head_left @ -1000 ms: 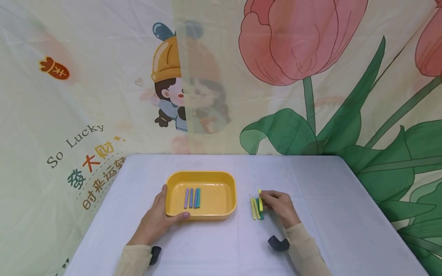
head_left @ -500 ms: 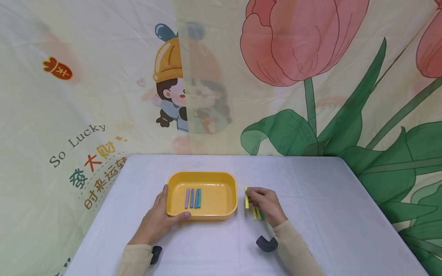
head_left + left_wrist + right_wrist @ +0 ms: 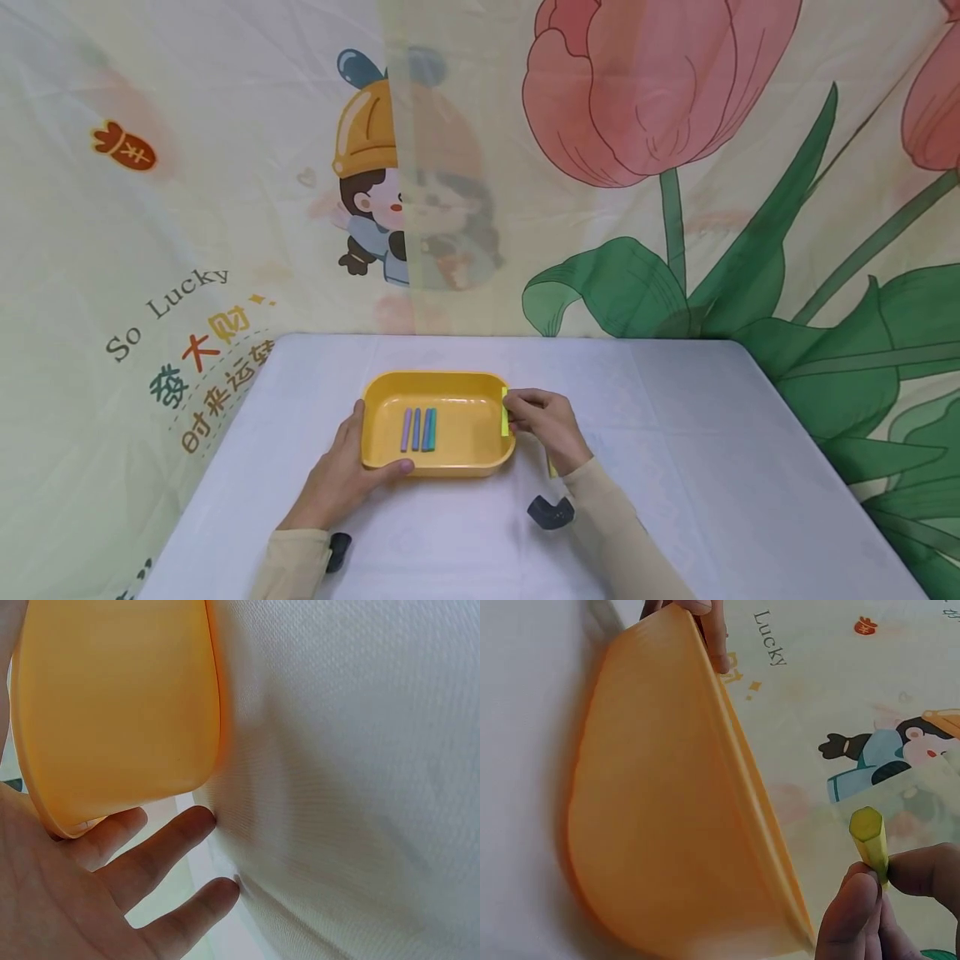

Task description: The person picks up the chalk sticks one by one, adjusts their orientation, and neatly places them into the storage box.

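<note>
A smooth white cloth covers the table (image 3: 675,433), on which stands a glossy, round-cornered yellow plastic tray (image 3: 450,462) holding four short sticks (image 3: 417,430), purple to teal, side by side. The left hand (image 3: 341,479) grips the tray's near left corner, thumb over the rim. The right hand (image 3: 543,421) pinches a small hexagonal yellow-green stick (image 3: 505,412) upright at the tray's right rim.

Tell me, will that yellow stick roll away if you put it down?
Probably not far: the yellow stick shows a six-sided end, so flat faces should stop it. It looks stiff, staying straight while the right hand pinches one end. Likely light, since fingertips alone carry it.
</note>
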A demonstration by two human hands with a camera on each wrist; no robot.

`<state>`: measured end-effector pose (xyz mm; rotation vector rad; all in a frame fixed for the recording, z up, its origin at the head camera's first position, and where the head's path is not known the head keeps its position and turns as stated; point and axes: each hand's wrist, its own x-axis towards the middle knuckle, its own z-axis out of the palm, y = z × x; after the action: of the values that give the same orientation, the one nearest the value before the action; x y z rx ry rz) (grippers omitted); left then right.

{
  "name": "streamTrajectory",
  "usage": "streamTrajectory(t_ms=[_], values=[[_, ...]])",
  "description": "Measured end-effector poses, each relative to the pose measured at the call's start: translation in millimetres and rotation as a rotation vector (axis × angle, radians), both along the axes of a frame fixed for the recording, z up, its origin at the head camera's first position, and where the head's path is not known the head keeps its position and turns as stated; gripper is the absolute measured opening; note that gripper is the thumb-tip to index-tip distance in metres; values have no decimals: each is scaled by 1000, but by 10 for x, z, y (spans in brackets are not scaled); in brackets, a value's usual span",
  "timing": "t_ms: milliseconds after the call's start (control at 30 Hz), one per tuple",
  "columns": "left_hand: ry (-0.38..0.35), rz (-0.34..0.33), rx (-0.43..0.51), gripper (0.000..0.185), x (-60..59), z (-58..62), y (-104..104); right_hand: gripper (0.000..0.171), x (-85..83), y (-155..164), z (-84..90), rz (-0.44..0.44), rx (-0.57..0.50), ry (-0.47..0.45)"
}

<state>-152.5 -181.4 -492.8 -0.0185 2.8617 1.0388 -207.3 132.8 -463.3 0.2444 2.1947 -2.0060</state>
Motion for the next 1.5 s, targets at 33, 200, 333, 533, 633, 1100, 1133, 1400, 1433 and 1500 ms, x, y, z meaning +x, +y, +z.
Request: streamTrajectory(t_ms=[33,200,333,533,633,1100,1133,1400,1433,1500], values=[[-2,1,1,137,0,-1,-2,36,-17,-24,6,3,-15,1],[-20,4,10,139,-6,5,1,36,-69,-151,26,17,-45,2],[-27,12,12,140,-2,16,10,38,-97,-245,39,48,-45,18],[-36,21,7,140,-6,13,21,35,-134,-407,57,106,-78,33],[-34,22,7,140,-14,9,18,36,-150,-501,76,120,-77,34],[-25,11,-2,139,-8,3,5,24,-251,-799,-62,83,-45,-26],[-24,11,-2,138,-8,4,4,24,-252,-818,-68,80,-36,-28],[-36,14,-9,138,-14,-6,4,19,-235,-927,-102,82,119,-67],[-35,16,-10,138,-17,-6,3,18,-235,-934,-106,88,132,-71],[-32,19,-11,138,-21,-4,4,17,-242,-943,-119,101,164,-72]])
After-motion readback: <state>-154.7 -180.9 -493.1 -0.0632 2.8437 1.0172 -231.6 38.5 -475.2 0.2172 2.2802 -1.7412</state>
